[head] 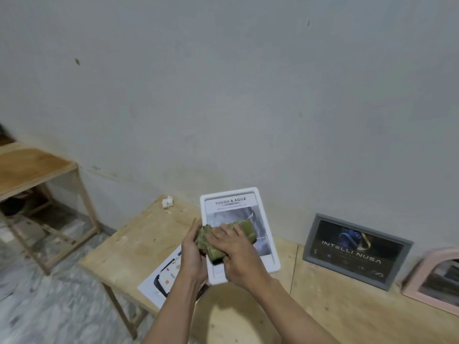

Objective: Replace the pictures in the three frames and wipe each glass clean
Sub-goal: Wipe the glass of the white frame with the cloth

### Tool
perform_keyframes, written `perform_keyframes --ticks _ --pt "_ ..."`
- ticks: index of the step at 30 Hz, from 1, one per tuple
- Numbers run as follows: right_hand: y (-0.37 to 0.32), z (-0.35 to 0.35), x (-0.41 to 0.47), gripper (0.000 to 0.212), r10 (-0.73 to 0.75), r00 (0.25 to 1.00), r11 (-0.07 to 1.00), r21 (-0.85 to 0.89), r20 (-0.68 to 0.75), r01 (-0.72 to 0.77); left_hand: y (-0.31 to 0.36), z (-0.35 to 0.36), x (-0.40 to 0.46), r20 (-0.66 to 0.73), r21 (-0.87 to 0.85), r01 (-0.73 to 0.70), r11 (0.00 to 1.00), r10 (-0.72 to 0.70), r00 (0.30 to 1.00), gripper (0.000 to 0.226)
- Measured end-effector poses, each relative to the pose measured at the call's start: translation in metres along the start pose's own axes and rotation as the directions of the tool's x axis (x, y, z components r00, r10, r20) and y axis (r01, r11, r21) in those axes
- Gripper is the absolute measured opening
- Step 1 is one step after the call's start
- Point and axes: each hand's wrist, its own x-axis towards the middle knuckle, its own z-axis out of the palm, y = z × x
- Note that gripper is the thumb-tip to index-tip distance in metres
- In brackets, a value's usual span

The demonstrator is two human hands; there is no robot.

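Observation:
A white frame (257,194) with a "Tough & Agile" picture stands tilted on the wooden table (139,242). My left hand (192,249) grips its left edge. My right hand (233,252) presses a folded green cloth (244,230) flat against the glass, fingers straight. A grey frame (357,249) with a dark "Intelli Nusa" picture leans on the wall to the right. A pink arched frame (432,279) leans at the far right, partly cut off. A loose printed picture (164,276) lies on the table under my left forearm.
A small white object (167,202) sits at the table's back corner by the wall. A second wooden table (32,170) stands to the left over a marbled floor (49,294). A round tan stool seat (231,316) lies below my arms.

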Motion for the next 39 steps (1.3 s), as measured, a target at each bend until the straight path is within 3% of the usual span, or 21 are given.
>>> perform_keyframes --ticks 4,6,7,9,10,11,13,14,15,17,20,22,25,28,34,36,39 --pt "-0.007 -0.004 -0.02 0.064 -0.057 0.992 0.998 0.01 0.114 0.056 0.003 -0.009 0.001 -0.004 0.109 -0.017 0.994 0.017 1.0 0.032" --pt "0.0 -0.011 -0.033 0.052 -0.119 0.959 0.993 0.033 0.256 0.114 0.006 -0.012 0.004 0.021 0.156 -0.029 0.987 0.026 0.999 0.03" --pt "0.004 -0.017 -0.038 0.052 -0.111 0.936 0.993 0.069 0.335 0.093 0.01 -0.012 0.004 0.032 0.167 -0.026 0.986 0.021 0.999 0.03" --pt "0.005 -0.033 -0.037 0.057 0.018 0.907 0.95 0.277 0.42 -0.147 0.013 -0.013 0.004 0.035 0.185 -0.026 0.982 0.02 0.999 0.03" --pt "0.002 -0.042 -0.03 0.056 0.109 0.92 0.873 0.405 0.378 -0.27 0.013 -0.011 0.003 0.036 0.19 -0.022 0.982 0.016 0.999 0.03" --pt "0.0 -0.052 -0.019 0.056 0.215 0.946 0.834 0.459 0.242 -0.306 0.011 -0.01 0.002 0.044 0.183 -0.014 0.983 0.006 0.999 0.031" --pt "-0.002 -0.063 0.011 0.059 0.294 0.947 0.917 0.319 -0.13 -0.24 0.004 -0.006 -0.002 0.076 0.145 0.017 0.989 -0.028 0.997 0.033" --pt "-0.003 -0.065 0.026 0.063 0.252 0.939 0.953 0.227 -0.232 -0.2 0.001 -0.001 -0.004 0.077 0.119 0.031 0.992 -0.04 0.996 0.033" --pt "-0.003 -0.063 0.038 0.067 0.181 0.953 0.98 0.121 -0.244 -0.155 0.0 0.004 -0.005 0.075 0.086 0.054 0.995 -0.06 0.995 0.034" --pt "-0.009 -0.049 0.053 0.069 0.072 0.989 0.995 -0.057 -0.127 -0.08 0.004 0.012 -0.003 0.087 0.001 0.116 0.993 -0.115 0.99 0.041" --pt "-0.019 -0.022 0.046 0.07 0.001 0.997 0.998 -0.065 -0.083 -0.006 0.019 0.01 0.007 0.039 -0.076 0.081 0.994 -0.078 0.996 0.06" --pt "-0.023 -0.007 0.033 0.07 -0.059 0.997 0.995 -0.084 -0.044 0.055 0.032 0.001 0.01 0.039 -0.029 0.111 0.993 -0.11 0.993 0.066" --pt "-0.025 0.008 0.011 0.065 -0.108 0.991 0.991 -0.078 0.074 0.113 0.041 -0.013 0.013 0.053 0.089 0.175 0.981 -0.18 0.982 0.048" --pt "-0.024 0.01 -0.007 0.065 -0.118 0.978 0.992 -0.034 0.172 0.125 0.037 -0.021 0.02 -0.003 0.148 0.135 0.98 -0.136 0.991 0.032" --pt "-0.008 -0.013 -0.025 0.061 -0.174 0.925 0.981 -0.021 0.337 0.192 0.023 -0.017 0.027 -0.073 0.256 0.092 0.962 -0.076 0.994 0.026" --pt "-0.01 -0.026 -0.03 0.062 -0.152 0.895 0.988 0.071 0.42 0.134 0.027 -0.017 0.028 -0.086 0.365 0.041 0.93 -0.01 0.996 0.027" --pt "-0.023 -0.05 -0.018 0.053 0.068 0.935 0.885 0.412 0.348 -0.217 0.03 -0.008 0.027 -0.084 0.554 -0.044 0.832 0.108 0.991 0.025"
